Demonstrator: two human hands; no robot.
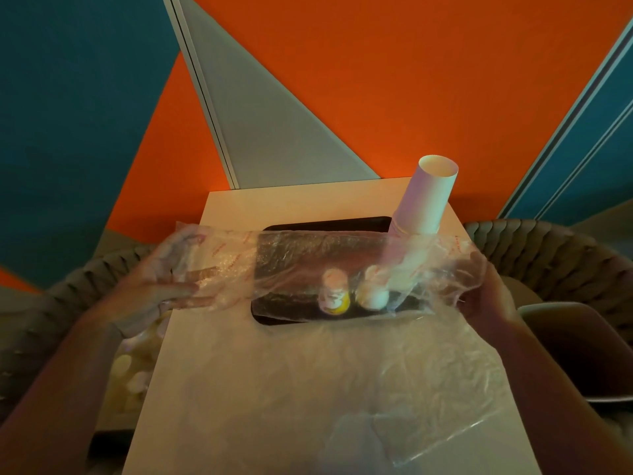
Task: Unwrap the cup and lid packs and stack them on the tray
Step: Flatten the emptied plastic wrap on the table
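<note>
A black tray (329, 225) lies on the white table (274, 371). On its right side stands a tall stack of white paper cups (426, 200), open end up. Two shorter stacks (334, 296) of small white pieces, one with a yellow base, sit near the tray's front edge, blurred behind plastic. I hold an empty clear plastic sleeve (308, 265) with red print stretched above the tray. My left hand (161, 286) grips its left end. My right hand (486, 299) grips its right end.
Another crumpled clear plastic wrapper (394, 399) lies on the near right of the table. A pack of white round items (132, 368) sits below the table's left edge. Woven chairs (534, 248) flank the table; an orange and blue wall stands behind.
</note>
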